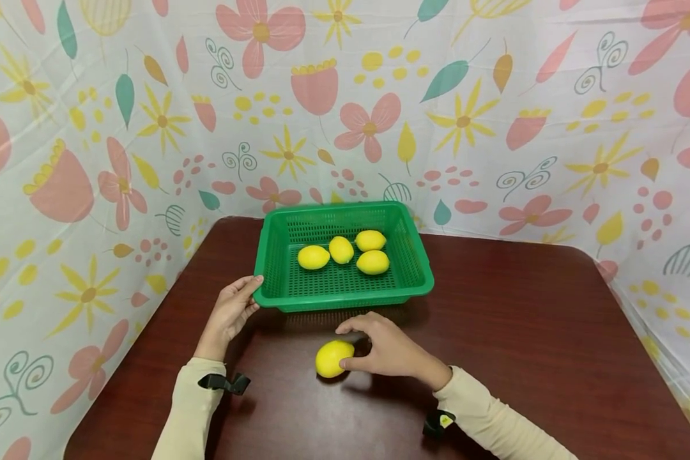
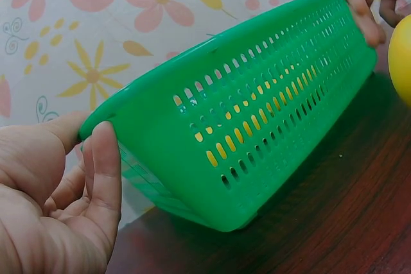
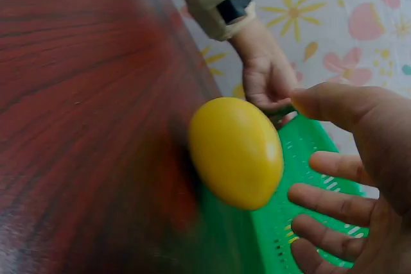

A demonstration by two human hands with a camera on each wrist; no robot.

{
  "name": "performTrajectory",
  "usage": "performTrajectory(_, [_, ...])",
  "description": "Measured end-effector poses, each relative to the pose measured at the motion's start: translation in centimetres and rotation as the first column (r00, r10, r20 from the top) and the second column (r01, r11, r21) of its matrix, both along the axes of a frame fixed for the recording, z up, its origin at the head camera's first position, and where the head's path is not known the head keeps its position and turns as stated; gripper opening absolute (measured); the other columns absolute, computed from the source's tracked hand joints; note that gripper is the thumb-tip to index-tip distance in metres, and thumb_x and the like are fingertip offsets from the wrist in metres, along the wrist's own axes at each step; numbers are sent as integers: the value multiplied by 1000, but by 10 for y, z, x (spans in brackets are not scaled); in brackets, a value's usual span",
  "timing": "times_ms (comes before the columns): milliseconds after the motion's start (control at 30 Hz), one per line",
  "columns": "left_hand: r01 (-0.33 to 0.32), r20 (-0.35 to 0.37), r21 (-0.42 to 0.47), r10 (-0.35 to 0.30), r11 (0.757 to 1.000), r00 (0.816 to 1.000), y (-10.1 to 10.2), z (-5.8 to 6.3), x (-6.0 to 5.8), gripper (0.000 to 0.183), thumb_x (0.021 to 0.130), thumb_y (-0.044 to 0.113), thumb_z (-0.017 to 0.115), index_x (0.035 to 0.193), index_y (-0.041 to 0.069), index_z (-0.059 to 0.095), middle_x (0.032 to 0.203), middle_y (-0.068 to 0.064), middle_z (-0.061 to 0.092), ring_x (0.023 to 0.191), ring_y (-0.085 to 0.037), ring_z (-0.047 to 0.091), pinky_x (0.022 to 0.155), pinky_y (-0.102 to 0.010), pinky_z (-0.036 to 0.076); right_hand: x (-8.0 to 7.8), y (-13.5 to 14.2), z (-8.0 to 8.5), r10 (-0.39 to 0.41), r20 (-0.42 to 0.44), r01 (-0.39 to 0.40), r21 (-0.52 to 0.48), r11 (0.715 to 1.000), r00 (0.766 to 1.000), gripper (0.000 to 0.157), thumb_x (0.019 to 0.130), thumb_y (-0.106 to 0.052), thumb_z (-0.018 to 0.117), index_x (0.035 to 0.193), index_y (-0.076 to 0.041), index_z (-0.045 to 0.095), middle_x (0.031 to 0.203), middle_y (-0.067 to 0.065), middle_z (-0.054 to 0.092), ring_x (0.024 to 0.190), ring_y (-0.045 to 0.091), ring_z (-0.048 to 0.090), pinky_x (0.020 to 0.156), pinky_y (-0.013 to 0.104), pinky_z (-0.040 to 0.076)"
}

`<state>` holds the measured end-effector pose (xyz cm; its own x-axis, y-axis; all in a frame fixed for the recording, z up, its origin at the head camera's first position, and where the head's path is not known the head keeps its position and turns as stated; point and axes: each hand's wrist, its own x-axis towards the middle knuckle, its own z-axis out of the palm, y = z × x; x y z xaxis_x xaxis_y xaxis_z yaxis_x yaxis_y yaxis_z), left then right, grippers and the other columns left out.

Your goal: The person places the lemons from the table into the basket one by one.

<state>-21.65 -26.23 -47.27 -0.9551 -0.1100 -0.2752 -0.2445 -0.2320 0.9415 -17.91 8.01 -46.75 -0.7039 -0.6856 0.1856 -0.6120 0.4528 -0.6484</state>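
Note:
My left hand (image 1: pixel 231 314) pinches the near left corner of a green plastic basket (image 1: pixel 345 301), thumb and fingers at its rim in the left wrist view. Inside the basket lie several yellow lemons, among them one lemon (image 1: pixel 313 257) at the left and another lemon (image 1: pixel 373 262) at the right. A single lemon (image 1: pixel 332 359) sits on the table in front of the basket. Beside it is my right hand (image 1: pixel 388 348), thumb and fingers spread apart. In the right wrist view, a gap shows between those fingers (image 3: pixel 334 205) and the lemon (image 3: pixel 236 153).
The dark reddish-brown wooden table (image 1: pixel 529 332) extends to both sides of the basket. Behind it and to the left hangs a white cloth (image 1: pixel 379 76) printed with flowers and leaves. A black band (image 1: pixel 224 383) is on the left sleeve, another black band (image 1: pixel 437 423) on the right.

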Motion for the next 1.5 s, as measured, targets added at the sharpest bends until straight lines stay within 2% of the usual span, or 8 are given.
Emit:
performTrajectory(233, [-5, 8, 8, 5, 1000, 1000, 0, -1, -1, 17, 103, 25, 66, 113, 12, 61, 78, 6, 57, 63, -3, 51, 57, -15, 50, 3, -5, -11, -7, -29, 9, 76, 997, 1000, 62, 81, -49, 85, 131, -18, 66, 127, -6, 66, 114, 19, 57, 95, 44, 51])
performTrajectory(400, [3, 0, 8, -3, 1000, 1000, 0, -2, -1, 18, 102, 27, 67, 111, 13, 62, 77, 6, 58, 63, -3, 52, 57, -15, 50, 7, -10, -16, -3, -78, 14, 143, 990, 997, 69, 79, -51, 86, 136, -21, 63, 130, -4, 64, 113, 16, 56, 89, 42, 54])
performTrajectory(600, [11, 0, 4, -11, 1000, 1000, -1, -2, -1, 18, 102, 28, 67, 112, 13, 62, 78, 6, 58, 63, -3, 52, 58, -15, 51, 10, -14, -17, 11, -84, 5, 185, 983, 996, 74, 77, -50, 88, 140, -23, 59, 133, -2, 62, 116, 17, 54, 88, 39, 55])
performTrajectory(967, [21, 6, -3, -21, 1000, 1000, -1, -1, -1, 22, 103, 28, 66, 116, 12, 59, 79, 7, 57, 64, -3, 51, 58, -15, 51, 12, -18, -23, -2, -147, 30, 188, 982, 989, 64, 78, -48, 88, 134, -28, 64, 123, -2, 66, 109, 17, 55, 85, 37, 54])
performTrajectory(1267, [17, -6, 13, -16, 1000, 1000, 0, -2, -1, 20, 103, 27, 66, 114, 12, 61, 77, 7, 60, 63, -3, 52, 57, -15, 50, 13, -18, -27, -11, -132, 31, 152, 988, 991, 58, 78, -45, 89, 129, -30, 66, 118, -9, 68, 102, 12, 53, 83, 33, 52])
performTrajectory(1500, [15, -9, 15, -15, 1000, 1000, 0, -1, -1, 14, 103, 26, 66, 110, 14, 63, 77, 7, 60, 63, -3, 52, 57, -15, 50, 15, -16, -27, -39, -139, 57, 127, 990, 990, 57, 76, -44, 89, 126, -29, 67, 115, -8, 68, 101, 11, 53, 82, 32, 51])
